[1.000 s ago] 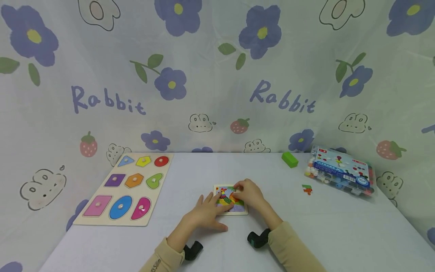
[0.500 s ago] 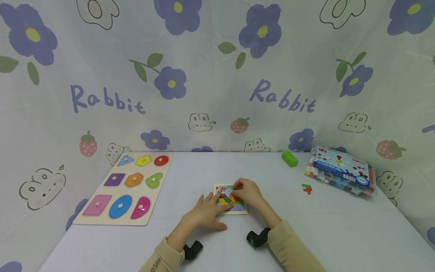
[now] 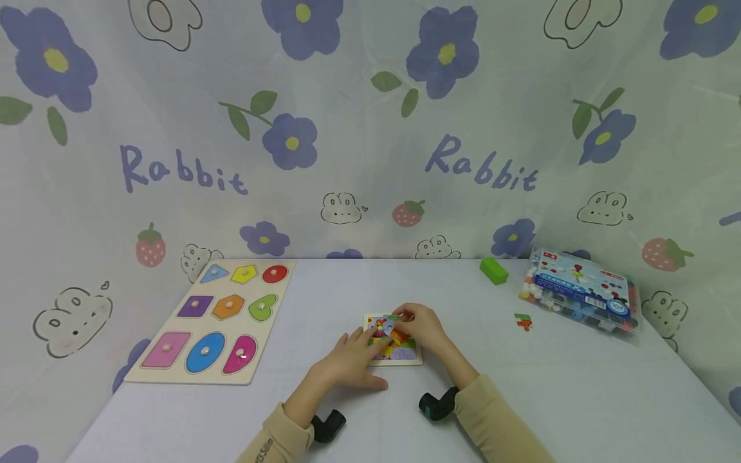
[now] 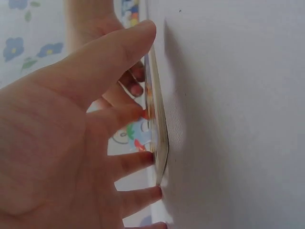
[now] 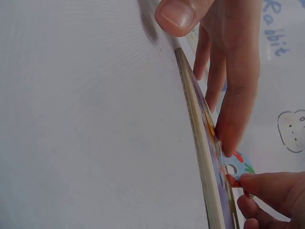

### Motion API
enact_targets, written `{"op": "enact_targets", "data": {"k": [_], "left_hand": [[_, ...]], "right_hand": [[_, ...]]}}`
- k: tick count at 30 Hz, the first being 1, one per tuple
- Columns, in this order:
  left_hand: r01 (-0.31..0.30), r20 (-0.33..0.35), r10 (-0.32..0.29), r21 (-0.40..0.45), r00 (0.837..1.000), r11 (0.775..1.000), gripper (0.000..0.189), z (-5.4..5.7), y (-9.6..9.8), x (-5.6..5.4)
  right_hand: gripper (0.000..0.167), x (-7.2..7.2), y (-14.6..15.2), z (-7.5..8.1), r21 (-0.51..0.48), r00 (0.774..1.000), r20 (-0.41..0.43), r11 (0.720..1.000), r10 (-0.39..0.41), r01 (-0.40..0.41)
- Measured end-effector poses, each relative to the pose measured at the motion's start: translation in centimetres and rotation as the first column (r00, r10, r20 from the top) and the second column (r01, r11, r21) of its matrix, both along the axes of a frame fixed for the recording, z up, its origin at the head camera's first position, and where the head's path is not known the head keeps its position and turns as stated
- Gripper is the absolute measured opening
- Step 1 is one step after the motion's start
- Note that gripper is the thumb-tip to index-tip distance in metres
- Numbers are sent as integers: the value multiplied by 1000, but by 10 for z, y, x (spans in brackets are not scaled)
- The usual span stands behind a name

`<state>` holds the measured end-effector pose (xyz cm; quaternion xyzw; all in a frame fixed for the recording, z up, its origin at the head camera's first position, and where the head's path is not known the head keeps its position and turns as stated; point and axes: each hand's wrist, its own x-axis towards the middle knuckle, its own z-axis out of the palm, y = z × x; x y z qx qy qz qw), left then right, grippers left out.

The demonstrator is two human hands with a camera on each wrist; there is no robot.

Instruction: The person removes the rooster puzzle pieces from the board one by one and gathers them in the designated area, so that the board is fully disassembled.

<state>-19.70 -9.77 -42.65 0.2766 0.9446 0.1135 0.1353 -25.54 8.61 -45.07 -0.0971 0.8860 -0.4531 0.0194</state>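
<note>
A small framed jigsaw puzzle [image 3: 410,355] with a colourful rooster picture lies on the white table between the hands. My left hand [image 3: 350,361] rests on its left side with fingers spread and straight, fingertips at the frame and picture. In the left wrist view the left hand [image 4: 52,138] has its fingertips along the puzzle's edge. At the upper right of the puzzle, my right hand [image 3: 424,328] pinches a puzzle piece. The right wrist view shows this puzzle piece [image 5: 244,163], blue with green and red, tilted up from the board between thumb and fingers of the right hand [image 5: 276,195].
One loose orange and green puzzle piece [image 3: 523,321] lies to the right. Behind it are a green block [image 3: 494,271] and a clear plastic box [image 3: 579,289] of colourful parts. A wooden shape board [image 3: 262,350] with knobbed pieces lies on the left.
The left index finger has shifted slightly, showing more of the picture. The piece in the right hand has lifted at its edge, its green side now visible. The arms have barely moved.
</note>
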Motion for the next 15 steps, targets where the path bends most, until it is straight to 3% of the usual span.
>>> {"op": "enact_targets", "data": {"k": [9, 15], "left_hand": [[-13, -4, 13, -16, 1000, 1000, 74, -2, 0, -2], [-9, -14, 9, -25, 1000, 1000, 74, -2, 0, -1]], "right_hand": [[23, -1, 2, -1, -58, 999, 42, 998, 15, -12], [19, -2, 9, 4, -86, 999, 40, 996, -32, 36]]}}
